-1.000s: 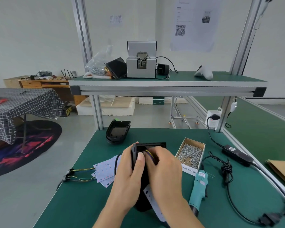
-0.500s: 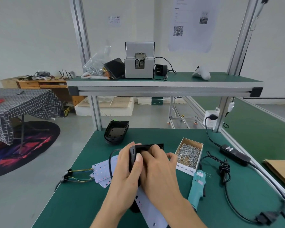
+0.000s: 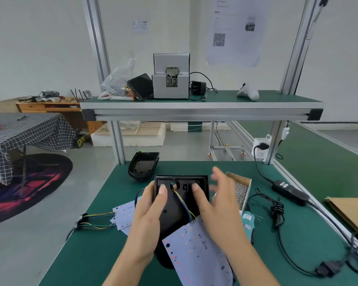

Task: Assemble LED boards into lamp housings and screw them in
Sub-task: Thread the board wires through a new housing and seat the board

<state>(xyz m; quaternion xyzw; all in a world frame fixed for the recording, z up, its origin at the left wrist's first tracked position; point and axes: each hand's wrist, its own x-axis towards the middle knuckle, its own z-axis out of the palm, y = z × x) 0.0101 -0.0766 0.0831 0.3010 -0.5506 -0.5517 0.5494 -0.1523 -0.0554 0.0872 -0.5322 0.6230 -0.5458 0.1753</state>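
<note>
Hands meet over the green worktop (image 3: 298, 234): the left hand (image 3: 147, 215) grips the black lamp housing (image 3: 178, 205) by its left edge, thumb inside, holding it tilted up near the middle. The right hand (image 3: 219, 205) is spread loose, thumb resting on the housing's inner face, holding nothing. Coloured wires (image 3: 184, 205) run from the housing's hole to the white LED board (image 3: 196, 256) leaning against its near end

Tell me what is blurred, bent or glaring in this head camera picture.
Head view: the right hand is smeared by motion at its fingers, while the left hand and the black lamp housing are sharp; the wide lens bows the aluminium frame posts outward; lighting is soft and even, with no strong glare on the LED board.
</note>
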